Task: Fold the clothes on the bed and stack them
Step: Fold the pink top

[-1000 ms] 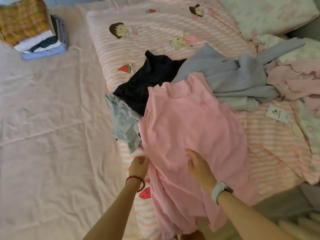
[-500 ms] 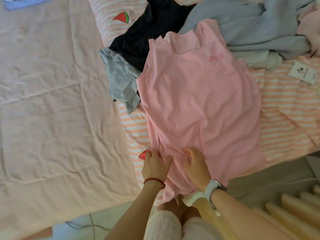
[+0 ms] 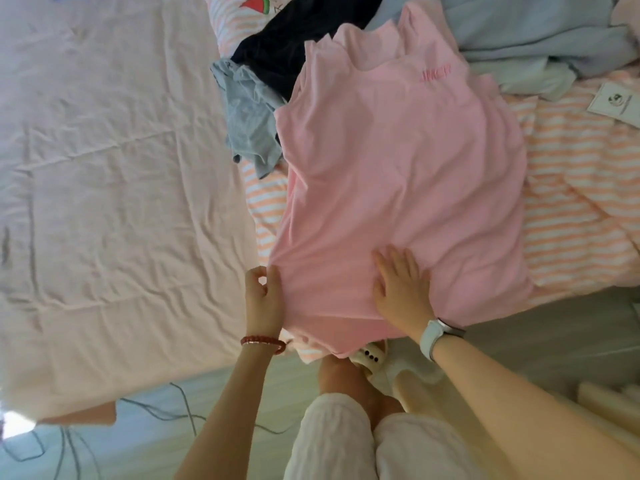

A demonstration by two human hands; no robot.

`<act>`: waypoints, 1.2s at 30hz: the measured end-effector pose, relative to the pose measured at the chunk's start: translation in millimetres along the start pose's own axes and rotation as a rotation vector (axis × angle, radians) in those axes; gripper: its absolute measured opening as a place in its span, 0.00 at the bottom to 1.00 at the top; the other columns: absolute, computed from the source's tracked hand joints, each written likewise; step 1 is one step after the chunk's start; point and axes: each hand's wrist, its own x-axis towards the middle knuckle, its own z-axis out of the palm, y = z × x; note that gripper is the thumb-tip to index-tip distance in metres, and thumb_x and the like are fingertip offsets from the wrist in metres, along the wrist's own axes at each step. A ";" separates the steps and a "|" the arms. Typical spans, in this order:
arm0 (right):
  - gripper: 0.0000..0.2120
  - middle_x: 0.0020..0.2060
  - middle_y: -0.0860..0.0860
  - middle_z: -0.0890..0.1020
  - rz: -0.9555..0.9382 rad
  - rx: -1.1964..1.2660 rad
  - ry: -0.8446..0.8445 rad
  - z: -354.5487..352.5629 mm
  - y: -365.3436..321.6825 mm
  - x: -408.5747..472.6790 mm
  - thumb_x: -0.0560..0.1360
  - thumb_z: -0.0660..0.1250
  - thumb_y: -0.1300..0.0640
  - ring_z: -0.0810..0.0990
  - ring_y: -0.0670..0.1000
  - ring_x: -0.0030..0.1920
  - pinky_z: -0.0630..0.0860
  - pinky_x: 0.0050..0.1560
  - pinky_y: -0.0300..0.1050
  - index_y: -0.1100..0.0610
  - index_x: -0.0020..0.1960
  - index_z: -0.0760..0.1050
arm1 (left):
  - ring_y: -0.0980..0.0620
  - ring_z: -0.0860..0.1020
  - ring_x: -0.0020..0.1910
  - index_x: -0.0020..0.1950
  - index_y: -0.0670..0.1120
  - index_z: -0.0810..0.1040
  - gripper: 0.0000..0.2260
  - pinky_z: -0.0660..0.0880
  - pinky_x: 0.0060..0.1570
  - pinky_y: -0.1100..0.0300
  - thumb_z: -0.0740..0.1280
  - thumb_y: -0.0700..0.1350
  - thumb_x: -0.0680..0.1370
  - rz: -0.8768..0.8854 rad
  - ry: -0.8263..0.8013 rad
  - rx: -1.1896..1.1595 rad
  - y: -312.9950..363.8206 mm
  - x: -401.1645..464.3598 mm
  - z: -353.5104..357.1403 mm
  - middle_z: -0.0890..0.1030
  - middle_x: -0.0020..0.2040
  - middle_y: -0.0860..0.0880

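Pink shirt (image 3: 398, 188) lies spread flat on bed (image 3: 114, 202), over striped blanket (image 3: 575, 188), hem toward the person. Left hand (image 3: 263, 303) pinches shirt's lower left edge, grip closed on fabric. Right hand (image 3: 401, 289) presses flat on shirt, fingers straight. Dark garment (image 3: 287, 46), grey garment (image 3: 249, 112), blue garment (image 3: 526, 26) beside the collar.

Bed (image 3: 104, 202): we record a wrinkled pale pink sheet (image 3: 121, 116) across the frame's left; a peach-striped quilt (image 3: 571, 209) at right. On the quilt we list a pink shirt (image 3: 398, 185), grey-blue garment (image 3: 249, 123), dark garment (image 3: 287, 39), pale blue clothing (image 3: 519, 32).
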 end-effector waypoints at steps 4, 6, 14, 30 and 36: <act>0.27 0.76 0.48 0.44 0.044 -0.039 -0.113 1.7 22.4 0.9 0.79 0.52 0.55 0.40 0.55 0.75 0.49 0.70 0.66 0.48 0.76 0.48 | 0.51 0.75 0.41 0.47 0.44 0.74 0.19 0.72 0.41 0.59 0.66 0.59 0.68 -0.061 -0.363 0.240 -23.9 9.3 -13.3 0.76 0.40 0.52; 0.27 0.76 0.50 0.42 0.041 -0.048 -0.145 0.4 30.7 -0.1 0.79 0.52 0.56 0.40 0.54 0.75 0.49 0.71 0.64 0.48 0.76 0.47 | 0.49 0.75 0.42 0.43 0.47 0.75 0.15 0.73 0.42 0.58 0.64 0.58 0.66 -0.001 -0.401 0.233 -31.7 3.6 -18.2 0.78 0.40 0.50; 0.25 0.76 0.54 0.54 -0.156 -0.050 0.012 11.0 12.5 -23.1 0.78 0.51 0.57 0.49 0.56 0.76 0.47 0.72 0.60 0.53 0.75 0.57 | 0.48 0.69 0.38 0.42 0.37 0.75 0.20 0.62 0.37 0.58 0.61 0.55 0.75 0.002 -0.073 0.186 -52.5 -17.8 -20.6 0.71 0.38 0.46; 0.29 0.76 0.53 0.44 -0.131 -0.104 -0.209 30.2 37.4 -46.9 0.75 0.42 0.50 0.41 0.55 0.76 0.50 0.74 0.56 0.50 0.76 0.48 | 0.51 0.77 0.43 0.50 0.43 0.74 0.16 0.75 0.46 0.55 0.64 0.55 0.71 -0.155 -0.357 0.155 -78.8 -30.9 -27.7 0.79 0.44 0.50; 0.22 0.76 0.51 0.50 -0.113 -0.064 -0.405 27.9 38.4 -49.3 0.80 0.51 0.56 0.56 0.55 0.74 0.64 0.68 0.50 0.52 0.74 0.58 | 0.40 0.75 0.52 0.54 0.40 0.72 0.06 0.66 0.44 0.57 0.58 0.40 0.79 -0.303 -0.170 0.581 -107.8 -21.1 -30.3 0.77 0.50 0.40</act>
